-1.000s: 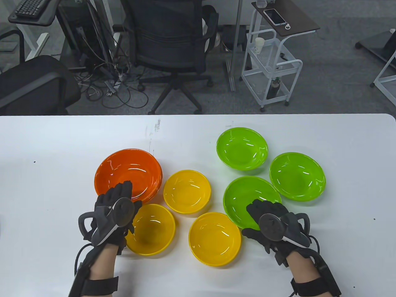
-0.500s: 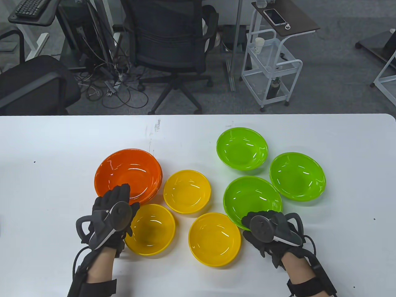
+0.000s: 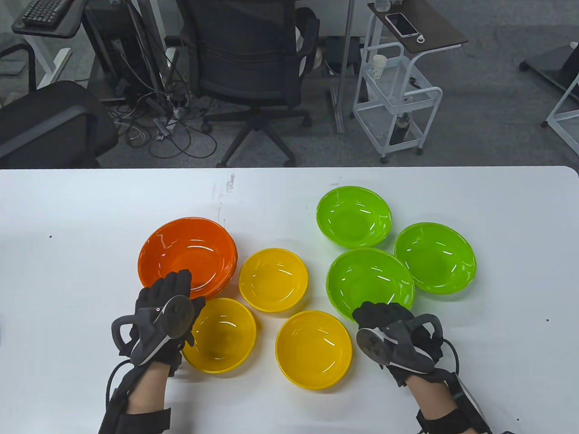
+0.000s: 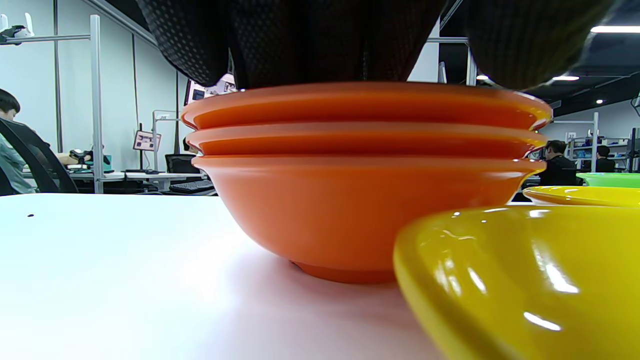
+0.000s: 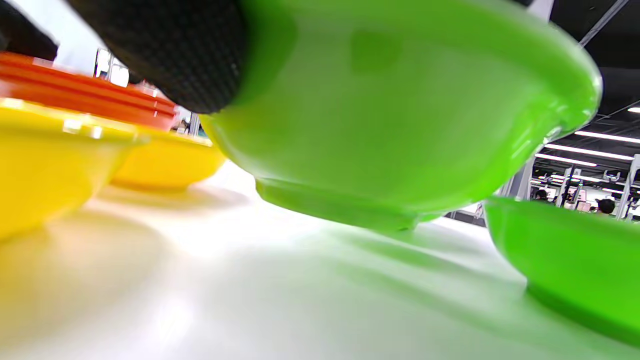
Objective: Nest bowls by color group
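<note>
Green bowl (image 3: 370, 280) glossy, tilted, apparently lifted by fingers (image 3: 375, 312).

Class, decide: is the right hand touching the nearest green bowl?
Touching. In the right wrist view a gloved finger of the right hand presses against the tilted green bowl's outer wall.

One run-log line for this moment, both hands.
left hand: rests on orange bowl stack rim | right hand: grips near green bowl, tilted off table | yellow bowls: unnested
</note>
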`<action>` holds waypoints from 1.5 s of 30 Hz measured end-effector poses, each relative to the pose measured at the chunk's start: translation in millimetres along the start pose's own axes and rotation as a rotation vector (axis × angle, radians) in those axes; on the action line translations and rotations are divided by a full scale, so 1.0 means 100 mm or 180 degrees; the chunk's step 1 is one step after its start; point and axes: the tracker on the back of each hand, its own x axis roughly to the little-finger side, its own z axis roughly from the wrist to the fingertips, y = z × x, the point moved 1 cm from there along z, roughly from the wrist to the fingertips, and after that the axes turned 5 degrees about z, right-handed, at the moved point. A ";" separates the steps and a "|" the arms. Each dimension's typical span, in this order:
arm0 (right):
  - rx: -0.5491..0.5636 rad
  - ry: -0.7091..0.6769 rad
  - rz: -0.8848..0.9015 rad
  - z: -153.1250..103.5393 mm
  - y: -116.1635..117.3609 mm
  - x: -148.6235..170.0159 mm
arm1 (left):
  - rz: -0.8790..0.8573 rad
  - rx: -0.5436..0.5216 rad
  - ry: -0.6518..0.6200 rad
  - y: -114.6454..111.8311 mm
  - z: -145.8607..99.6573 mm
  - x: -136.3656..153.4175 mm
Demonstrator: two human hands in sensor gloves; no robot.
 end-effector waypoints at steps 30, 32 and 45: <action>0.0245 0.1182 -0.0227 1.38 0.13 0.44 | 0.0130 -0.0095 -0.0115 -0.05 -0.02 -0.09; 0.0166 0.1199 -0.0290 1.43 0.23 0.44 | 0.0170 -0.0113 -0.0117 -0.05 -0.03 -0.10; -0.0105 0.1165 -0.0409 1.57 0.53 0.31 | 0.0175 -0.0165 -0.0136 -0.04 -0.04 -0.10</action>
